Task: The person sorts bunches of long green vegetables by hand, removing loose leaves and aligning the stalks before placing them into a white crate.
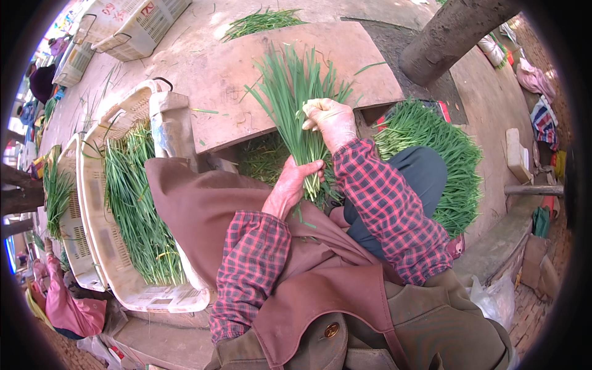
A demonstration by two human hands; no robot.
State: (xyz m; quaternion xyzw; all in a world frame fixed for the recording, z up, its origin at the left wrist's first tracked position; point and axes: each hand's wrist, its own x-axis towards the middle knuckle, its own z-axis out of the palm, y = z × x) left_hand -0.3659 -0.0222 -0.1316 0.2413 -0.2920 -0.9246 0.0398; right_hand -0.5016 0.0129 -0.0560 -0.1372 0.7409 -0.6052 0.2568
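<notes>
A bunch of green garlic chives [290, 92] stands fanned out before me, its leaf tips over a low wooden board [225, 92]. Around its pale lower stems my left hand [291, 185] is closed, thumb across the front. My right hand [331, 120] is pinched shut against the right side of the bunch, higher up; a pale strand shows at its fingertips, too small to make out. Loose chives [262, 161] lie low under the board's near edge, partly hidden by the bunch. A brown apron [197, 194] spreads over my lap.
At left stands a white plastic crate [98, 246] filled with chives. A big heap of chives [444, 160] lies by my right knee. Beyond the board are a small chive pile [262, 23] and a tree trunk [450, 40]. More white crates [139, 37] stand far left.
</notes>
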